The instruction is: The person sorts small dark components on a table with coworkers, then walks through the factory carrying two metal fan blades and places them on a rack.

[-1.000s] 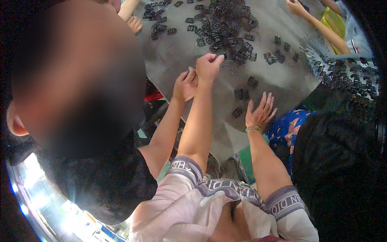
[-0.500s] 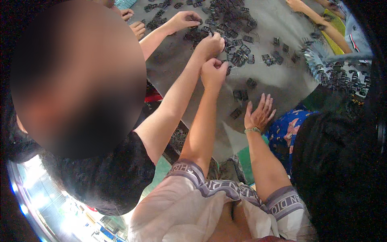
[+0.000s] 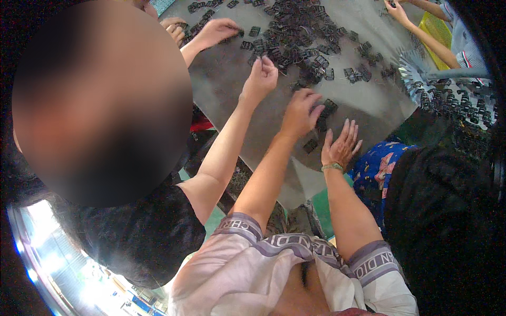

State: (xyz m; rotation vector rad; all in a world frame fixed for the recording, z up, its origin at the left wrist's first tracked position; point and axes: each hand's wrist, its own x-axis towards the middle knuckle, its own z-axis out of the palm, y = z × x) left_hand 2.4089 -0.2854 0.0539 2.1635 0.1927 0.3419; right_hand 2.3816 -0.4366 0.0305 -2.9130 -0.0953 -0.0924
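Note:
My left hand (image 3: pixel 302 114) hovers over the table (image 3: pixel 253 139), slightly blurred, fingers loosely bent and thumb apart. Nothing shows between its fingers. Just right of it lie small black plastic clip-like pieces (image 3: pixel 328 108), partly covered by the fingers. Flat on the tabletop rests my right hand (image 3: pixel 342 145), fingers spread, a bracelet at its wrist. A single black piece (image 3: pixel 310 146) sits between my two hands. Farther off spreads a large heap of the same pieces (image 3: pixel 298 39), some with thin pale strands.
A co-worker's hand (image 3: pixel 261 76) pinches something small left of mine; that person's other hand (image 3: pixel 219 32) is beyond. Another person's hand (image 3: pixel 398 13) is at the far right, near a yellow mesh basket (image 3: pixel 440 39). A rack of black pieces (image 3: pixel 458 100) stands at right.
My left hand has moved right, away from the heap's near edge, and its pinch has loosened. My right hand stays in place. The co-worker's near hand has shifted left.

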